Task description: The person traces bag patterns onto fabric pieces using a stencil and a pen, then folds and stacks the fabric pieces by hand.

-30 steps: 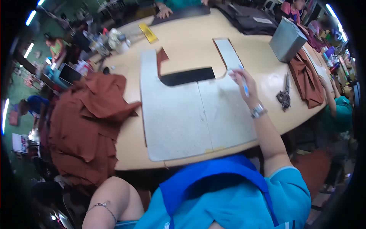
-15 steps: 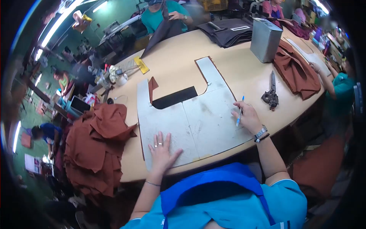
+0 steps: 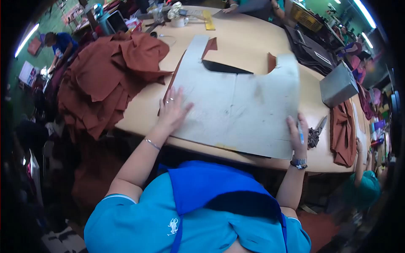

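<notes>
1. The surface (image 3: 249, 40) is carrying everything, reaching well beyond the fingers.
2. The pale U-shaped board (image 3: 234, 105) is lying between the left hand (image 3: 172, 110) and the right hand (image 3: 298, 139), its notch opening away from the fingers. It is looking stiff and fairly light, and its smooth face is probably giving little grip. The broad outer edges beside the fingers are offering the best hold; the narrow arms beyond them are likely bending more easily.
3. The pile of brown cloth (image 3: 105, 80) is sitting left of the left fingers, apart from them, looking soft and limp.
4. The brown piece (image 3: 210, 47) is showing at the notch, beyond the left fingers, probably creasing easily.
5. The left fingers are spreading flat on the board, gripping nothing. The right fingers are holding the pen (image 3: 301, 134) at the board's right edge; blur is hiding whether they are also pinching it.
6. The scissors (image 3: 314, 135) are lying just right of the right fingers.
7. The slim pen is occupying the right fingers, probably limiting their hold.
</notes>
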{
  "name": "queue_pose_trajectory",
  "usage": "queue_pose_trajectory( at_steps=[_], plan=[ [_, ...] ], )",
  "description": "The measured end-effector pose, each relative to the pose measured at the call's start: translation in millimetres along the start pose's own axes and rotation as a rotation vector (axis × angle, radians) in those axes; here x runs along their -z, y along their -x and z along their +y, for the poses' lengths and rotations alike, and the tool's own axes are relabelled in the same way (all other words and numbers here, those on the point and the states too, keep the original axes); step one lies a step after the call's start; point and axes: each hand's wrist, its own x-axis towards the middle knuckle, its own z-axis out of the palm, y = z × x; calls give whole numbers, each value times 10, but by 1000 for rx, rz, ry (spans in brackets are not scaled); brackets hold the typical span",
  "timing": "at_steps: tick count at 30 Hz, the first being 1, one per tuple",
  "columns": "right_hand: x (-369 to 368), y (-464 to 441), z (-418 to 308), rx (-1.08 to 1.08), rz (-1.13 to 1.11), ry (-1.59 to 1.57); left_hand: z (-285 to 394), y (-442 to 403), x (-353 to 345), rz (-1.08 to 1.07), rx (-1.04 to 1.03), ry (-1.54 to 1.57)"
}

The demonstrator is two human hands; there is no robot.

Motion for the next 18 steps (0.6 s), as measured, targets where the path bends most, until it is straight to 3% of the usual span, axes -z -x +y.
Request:
queue_pose_trajectory(
  at_steps=[3, 7, 12, 14, 18],
  plan=[
    [155, 73, -195, 43, 60, -180, -126, 10, 87, -6, -27, 173],
    [594, 60, -56, 124, 422, -116, -69, 26, 165, -42, -6, 133],
    [1248, 47, 315, 64, 811, -281, -267, -113, -3, 240, 155, -241],
    [1648, 79, 743, 145, 905, 185, -253, -129, 103, 191, 124, -151],
    [1255, 29, 692, 326, 1231, 994, -235, -230, 166, 171, 42, 105]
  ],
)
